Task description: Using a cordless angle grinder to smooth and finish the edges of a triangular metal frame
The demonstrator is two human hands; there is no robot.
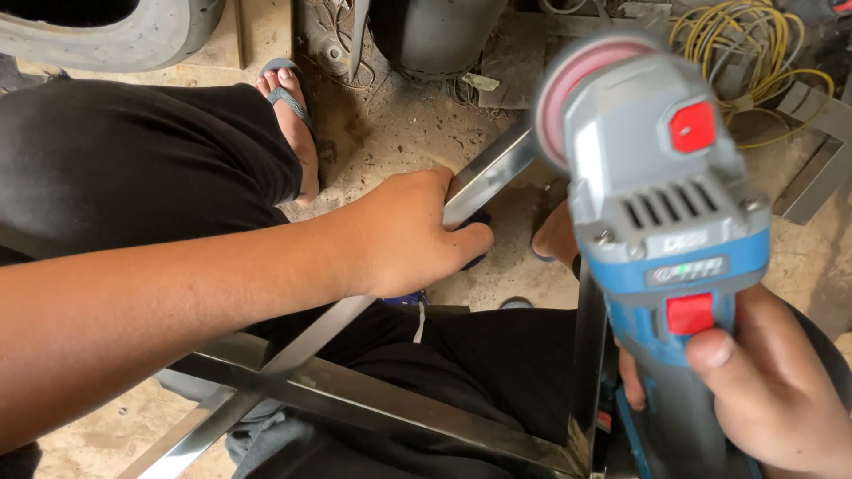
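My left hand [411, 232] is wrapped around a shiny steel bar [486, 176] that runs diagonally across my lap. That bar crosses a second steel bar [373, 404] lying over my knees. My right hand [774, 390] grips the body of a blue and grey angle grinder [667, 204] with red buttons, held upright close to the camera. The grinder's pinkish disc [568, 80] sits just above the far end of the diagonal bar.
I sit low with black trousers over a dusty concrete floor [390, 124]. My sandalled foot [293, 115] is ahead. A coil of yellow cable [754, 44] and metal offcuts [816, 168] lie at the back right, a grey cylinder [435, 35] at the back.
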